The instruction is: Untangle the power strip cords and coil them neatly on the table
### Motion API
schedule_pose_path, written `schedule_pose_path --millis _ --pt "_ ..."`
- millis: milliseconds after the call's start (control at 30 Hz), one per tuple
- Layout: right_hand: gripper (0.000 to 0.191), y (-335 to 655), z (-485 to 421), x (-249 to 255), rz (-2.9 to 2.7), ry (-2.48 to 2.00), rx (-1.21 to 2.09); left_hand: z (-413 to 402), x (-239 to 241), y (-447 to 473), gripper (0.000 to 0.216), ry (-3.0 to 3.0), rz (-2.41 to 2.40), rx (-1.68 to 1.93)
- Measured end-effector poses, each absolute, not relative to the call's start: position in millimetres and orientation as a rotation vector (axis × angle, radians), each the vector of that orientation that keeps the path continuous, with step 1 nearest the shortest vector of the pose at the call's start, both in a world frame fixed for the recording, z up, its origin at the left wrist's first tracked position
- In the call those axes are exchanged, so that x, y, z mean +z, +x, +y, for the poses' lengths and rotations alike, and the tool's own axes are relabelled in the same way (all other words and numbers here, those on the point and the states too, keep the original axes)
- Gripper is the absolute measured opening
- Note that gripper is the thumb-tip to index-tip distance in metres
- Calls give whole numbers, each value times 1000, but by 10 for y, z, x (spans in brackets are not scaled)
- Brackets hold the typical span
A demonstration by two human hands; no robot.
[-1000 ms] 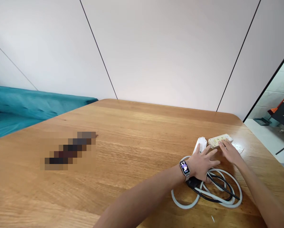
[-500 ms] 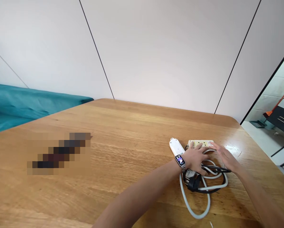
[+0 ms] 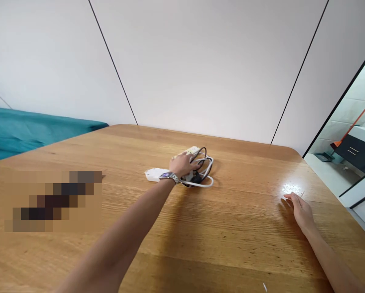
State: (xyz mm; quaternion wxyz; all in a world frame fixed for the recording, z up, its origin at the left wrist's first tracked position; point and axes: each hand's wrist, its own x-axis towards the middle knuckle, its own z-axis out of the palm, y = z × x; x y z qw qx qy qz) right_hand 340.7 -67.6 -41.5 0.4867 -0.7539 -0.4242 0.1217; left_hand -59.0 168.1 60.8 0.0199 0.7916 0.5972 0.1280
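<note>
Had the left grip (image 3: 184, 165) palm-down, fingers partly spread, touching the long cream plastic power strip (image 3: 193, 150) and the looped white and black cords (image 3: 205, 186); could not tell whether clenched on them. Saw that strip midway across the brown wooden counter (image 3: 231, 228), long axis slanting, visible end pointing right and toward the white panelled wall (image 3: 200, 69). Saw the long white plastic power strip (image 3: 154, 174) close by, axis nearly crosswise, tabbed end pointing left. Had the right grip (image 3: 302, 211) released, well apart, fingers loosely bent.
</note>
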Motion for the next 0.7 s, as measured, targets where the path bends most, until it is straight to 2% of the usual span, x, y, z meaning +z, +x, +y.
schedule_pose_path --millis 100,167,200,267,333,400,533,700 --pt "63 3404 -678 -405 -1003 -1840 299 1564 679 -910 58 2391 1931 938" --pt "64 3410 -679 -412 -1000 -1832 299 1353 605 -1069 51 2492 1774 1248" --pt "64 3415 -677 -417 -1000 -1828 303 1232 529 -1132 51 2610 1656 1246" --pt "63 3425 -668 -432 -1003 -1820 314 1016 329 -1217 53 2861 1454 950" --pt "62 3436 -657 -449 -1009 -1808 324 892 132 -1248 52 2941 1412 595" --pt "61 3448 -650 -466 -1003 -1802 318 891 5 -1239 49 2914 1461 387" --pt "63 3465 -635 -496 -976 -1791 309 1154 -3 -1214 48 2856 1529 322" --pt "67 3447 -604 -495 -972 -1769 266 1435 61 -1255 41 2708 1725 453"
